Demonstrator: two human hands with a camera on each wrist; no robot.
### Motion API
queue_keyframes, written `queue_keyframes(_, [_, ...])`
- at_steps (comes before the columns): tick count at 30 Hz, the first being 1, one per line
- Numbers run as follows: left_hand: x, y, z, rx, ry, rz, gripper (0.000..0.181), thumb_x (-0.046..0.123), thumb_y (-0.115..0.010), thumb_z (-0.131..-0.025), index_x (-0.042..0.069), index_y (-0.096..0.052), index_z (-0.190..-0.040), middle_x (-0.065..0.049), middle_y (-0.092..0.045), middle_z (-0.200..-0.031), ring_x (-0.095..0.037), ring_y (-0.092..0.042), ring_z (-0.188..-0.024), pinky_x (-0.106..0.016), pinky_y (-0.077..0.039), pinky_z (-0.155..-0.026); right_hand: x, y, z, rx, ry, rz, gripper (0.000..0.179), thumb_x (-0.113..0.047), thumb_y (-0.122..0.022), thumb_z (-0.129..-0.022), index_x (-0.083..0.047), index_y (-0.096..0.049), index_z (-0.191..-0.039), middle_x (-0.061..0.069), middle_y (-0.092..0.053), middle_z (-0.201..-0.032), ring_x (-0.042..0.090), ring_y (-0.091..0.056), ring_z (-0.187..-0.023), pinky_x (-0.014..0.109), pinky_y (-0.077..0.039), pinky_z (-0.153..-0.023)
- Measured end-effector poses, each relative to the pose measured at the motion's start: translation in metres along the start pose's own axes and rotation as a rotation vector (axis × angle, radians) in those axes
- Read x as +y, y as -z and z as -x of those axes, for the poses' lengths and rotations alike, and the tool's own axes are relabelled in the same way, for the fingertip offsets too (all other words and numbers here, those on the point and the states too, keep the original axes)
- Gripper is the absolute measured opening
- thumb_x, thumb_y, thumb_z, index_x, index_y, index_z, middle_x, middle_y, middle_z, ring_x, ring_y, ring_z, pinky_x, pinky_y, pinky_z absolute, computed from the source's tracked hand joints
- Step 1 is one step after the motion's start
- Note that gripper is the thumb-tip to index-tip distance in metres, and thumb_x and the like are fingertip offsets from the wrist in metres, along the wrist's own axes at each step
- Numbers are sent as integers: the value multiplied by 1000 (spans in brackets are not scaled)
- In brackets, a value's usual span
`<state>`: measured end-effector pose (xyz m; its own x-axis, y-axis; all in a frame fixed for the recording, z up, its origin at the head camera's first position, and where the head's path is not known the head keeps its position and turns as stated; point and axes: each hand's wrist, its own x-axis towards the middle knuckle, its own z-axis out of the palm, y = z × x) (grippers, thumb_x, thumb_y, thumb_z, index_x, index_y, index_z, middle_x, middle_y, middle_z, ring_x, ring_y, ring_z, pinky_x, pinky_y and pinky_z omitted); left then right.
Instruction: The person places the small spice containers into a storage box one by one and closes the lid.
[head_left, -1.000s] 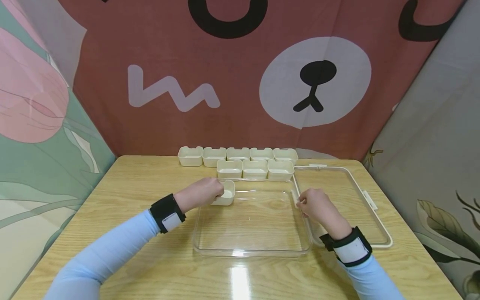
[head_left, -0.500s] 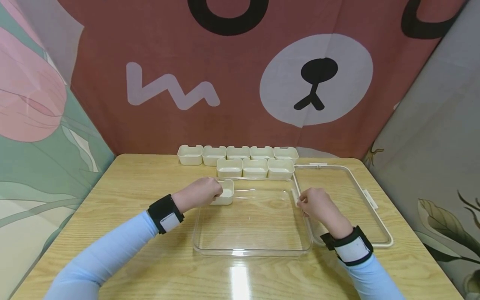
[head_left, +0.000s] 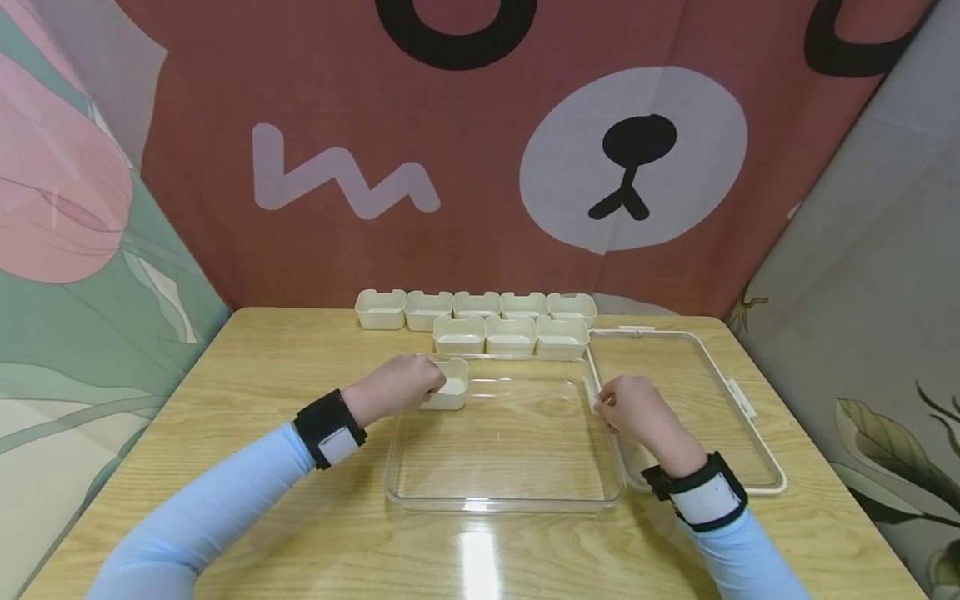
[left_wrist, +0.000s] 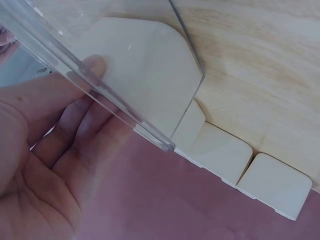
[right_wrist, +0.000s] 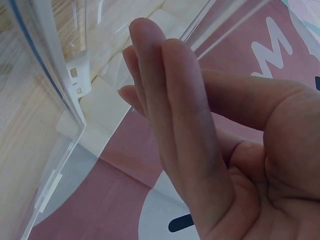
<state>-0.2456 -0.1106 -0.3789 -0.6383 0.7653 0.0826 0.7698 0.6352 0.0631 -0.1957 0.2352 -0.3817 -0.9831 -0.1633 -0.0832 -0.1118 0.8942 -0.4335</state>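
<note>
The left hand (head_left: 393,387) pinches a cream cup (head_left: 456,383), which sits in the far left corner of the clear box (head_left: 502,504). In the left wrist view, the thumb (left_wrist: 95,65) shows through the clear wall, its tip laid against the cup's side. The other fingers of that hand are curled in behind the box's rim, their tips hidden.

The right hand (head_left: 641,417) is at the box's right wall, next to the lid (head_left: 767,449). Its fingers (right_wrist: 185,95) are nearly straight and lie close together. The thumb (right_wrist: 245,95) reaches across behind them with its tip out of sight, so I cannot tell whether the 2 sides pinch the wall or only touch it.

Behind the box stand 8 more cups in 2 rows: 5 in the back row (head_left: 471,308) and 3 in the front row (head_left: 510,340), all upright and side by side. The lid lies flat on the wooden table (head_left: 300,358) just right of the box. Both arms wear light blue sleeves (head_left: 217,492) and black wrist straps (head_left: 330,427).
</note>
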Motion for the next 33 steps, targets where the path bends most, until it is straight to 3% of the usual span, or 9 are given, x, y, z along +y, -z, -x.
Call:
queue_keyframes(9, [3, -3, 1, 29, -23, -79, 10, -1, -70, -80, 8, -72, -83, 0, -66, -70, -6, -48, -59, -18, -39, -53, 0, 1, -1, 0, -2, 6, 15, -11, -63, -88, 3, -69, -88, 6, -67, -65, 15, -62, -55, 25, -44, -49])
queue_keyframes(21, [3, -2, 2, 19, -18, -86, 10, 6, -75, -78, 8, -73, -87, -4, -70, -78, -9, -59, -66, -21, -49, -59, -1, 2, 0, 14, 2, 22, 15, -9, -62, -88, 4, -69, -89, 4, -67, -64, 14, -63, -54, 25, -45, -49])
queue_keyframes(33, [4, 0, 0, 19, -16, -127, 11, 16, -76, -79, 8, -72, -87, -4, -70, -77, -9, -59, -64, -21, -49, -59, -3, 1, 1, -5, -13, 4, 16, -9, -61, -89, 4, -69, -91, 6, -68, -65, 14, -62, -55, 25, -45, -49])
